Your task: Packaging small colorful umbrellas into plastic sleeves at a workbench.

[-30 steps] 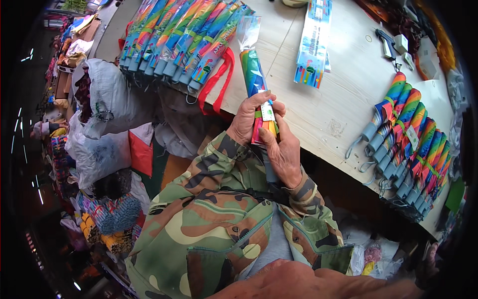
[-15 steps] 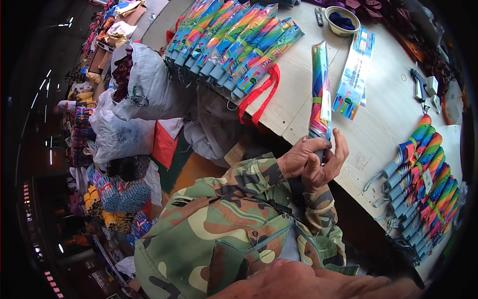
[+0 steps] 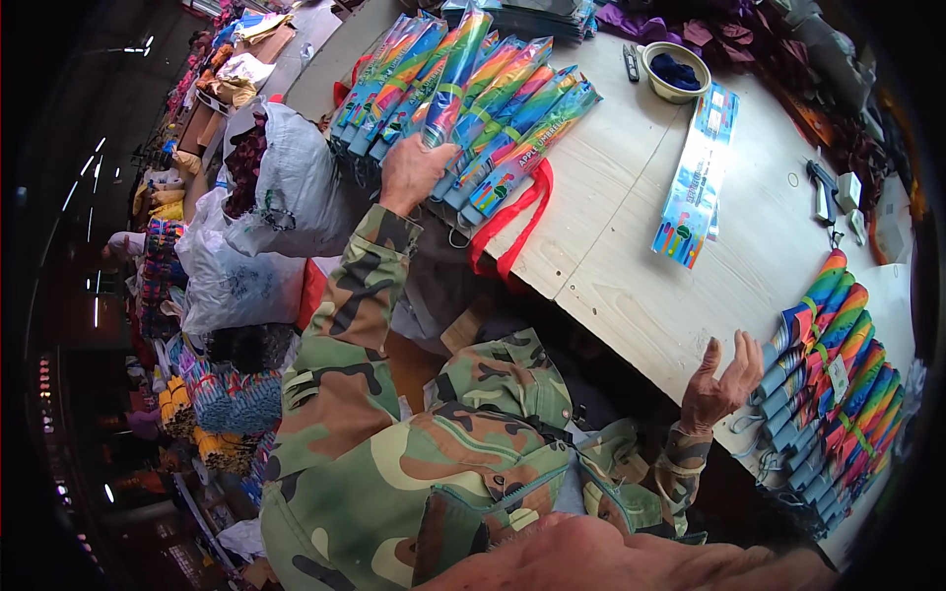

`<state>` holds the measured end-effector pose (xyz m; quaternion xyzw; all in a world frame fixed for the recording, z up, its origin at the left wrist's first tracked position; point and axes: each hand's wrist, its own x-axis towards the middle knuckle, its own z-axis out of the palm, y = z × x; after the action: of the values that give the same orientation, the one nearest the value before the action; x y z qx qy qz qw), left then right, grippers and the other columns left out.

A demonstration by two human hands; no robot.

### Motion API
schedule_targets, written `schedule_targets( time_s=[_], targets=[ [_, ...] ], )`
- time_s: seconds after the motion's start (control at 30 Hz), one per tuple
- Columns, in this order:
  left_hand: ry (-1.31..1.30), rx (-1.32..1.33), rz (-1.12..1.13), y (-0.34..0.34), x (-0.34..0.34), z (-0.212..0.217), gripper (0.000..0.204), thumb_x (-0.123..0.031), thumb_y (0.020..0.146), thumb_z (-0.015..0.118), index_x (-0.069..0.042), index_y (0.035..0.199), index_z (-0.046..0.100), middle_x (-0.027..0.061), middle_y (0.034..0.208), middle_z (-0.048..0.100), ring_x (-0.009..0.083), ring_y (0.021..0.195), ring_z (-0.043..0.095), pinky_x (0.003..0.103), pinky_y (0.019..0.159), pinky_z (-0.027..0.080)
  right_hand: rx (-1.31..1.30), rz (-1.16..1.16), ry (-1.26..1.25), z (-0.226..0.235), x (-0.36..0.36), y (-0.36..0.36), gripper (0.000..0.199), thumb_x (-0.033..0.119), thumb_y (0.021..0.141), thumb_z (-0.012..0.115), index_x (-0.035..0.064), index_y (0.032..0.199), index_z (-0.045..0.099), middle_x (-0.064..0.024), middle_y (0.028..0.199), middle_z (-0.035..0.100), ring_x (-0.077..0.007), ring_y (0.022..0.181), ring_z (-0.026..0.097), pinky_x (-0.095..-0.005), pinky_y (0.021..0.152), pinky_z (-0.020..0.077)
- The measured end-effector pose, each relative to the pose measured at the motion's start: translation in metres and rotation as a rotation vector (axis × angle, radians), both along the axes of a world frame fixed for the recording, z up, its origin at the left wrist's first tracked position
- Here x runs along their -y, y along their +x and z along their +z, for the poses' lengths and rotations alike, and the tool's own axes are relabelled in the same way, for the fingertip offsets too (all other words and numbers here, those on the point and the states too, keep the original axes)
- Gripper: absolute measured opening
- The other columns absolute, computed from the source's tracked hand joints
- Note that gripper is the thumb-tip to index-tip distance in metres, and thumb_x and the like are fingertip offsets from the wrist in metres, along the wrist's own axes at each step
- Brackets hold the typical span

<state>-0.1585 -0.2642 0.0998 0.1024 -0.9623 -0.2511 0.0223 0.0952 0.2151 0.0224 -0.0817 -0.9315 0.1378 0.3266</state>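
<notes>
My left hand point(image 3: 416, 173) is closed around the grey handle end of a folded rainbow umbrella point(image 3: 457, 81) in a clear printed sleeve. It holds this umbrella on top of a row of sleeved rainbow umbrellas point(image 3: 532, 133) at the far left of the table. My right hand point(image 3: 722, 387) hovers by the table's front edge with fingers spread and nothing in it. Just right of it lies a pile of unsleeved folded rainbow umbrellas point(image 3: 852, 360) with grey handles. Flat printed plastic sleeves point(image 3: 693, 182) rest on the table between the two groups.
A bowl point(image 3: 675, 71) of dark blue material and a small black tool point(image 3: 631, 62) sit at the back. A tagging gun point(image 3: 820, 192) lies far right. A red strap point(image 3: 517, 222) hangs over the front edge. White sacks point(image 3: 296, 187) stand left of the table.
The sleeved umbrella has gone from in front of me to the row at the left in my left hand. My right hand has let go and moved right, toward the unsleeved pile.
</notes>
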Motion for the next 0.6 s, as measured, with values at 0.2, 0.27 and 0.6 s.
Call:
schedule_targets(
  time_s=[0.2,0.27,0.6],
  targets=[
    [-0.654,-0.159,0.179,-0.068,0.108,-0.01,0.073,-0.064,0.093,0.075,0.0,0.127,0.069,0.0299,0.127,0.072,0.0475,0.127,0.062,0.058,0.108,0.048,0.084,-0.442,0.45,-0.007,-0.122,0.042,0.048,0.038,0.105,0.072,0.0036,0.137,0.068,-0.0183,0.126,0.071,-0.0389,0.121,0.066,-0.0504,0.102,0.0516],
    [-0.614,-0.212,0.206,-0.07,0.115,-0.026,0.072,-0.064,0.095,0.073,0.0,0.127,0.069,0.0299,0.132,0.068,0.0494,0.132,0.057,0.06,0.111,0.044,0.078,-0.538,0.56,-0.005,-0.141,0.054,0.046,0.041,0.106,0.069,0.0048,0.133,0.07,-0.0162,0.121,0.071,-0.0377,0.117,0.066,-0.0506,0.099,0.052],
    [0.026,-0.128,0.857,-0.145,0.188,-0.06,0.122,-0.085,0.083,0.071,0.012,0.149,0.039,0.035,0.147,0.053,0.0488,0.137,0.053,0.058,0.115,0.044,0.097,-0.712,0.68,0.001,-0.18,0.092,0.053,0.06,0.104,0.067,0.0106,0.122,0.075,-0.0094,0.109,0.072,-0.0336,0.104,0.067,-0.0523,0.089,0.0536]
  ],
)
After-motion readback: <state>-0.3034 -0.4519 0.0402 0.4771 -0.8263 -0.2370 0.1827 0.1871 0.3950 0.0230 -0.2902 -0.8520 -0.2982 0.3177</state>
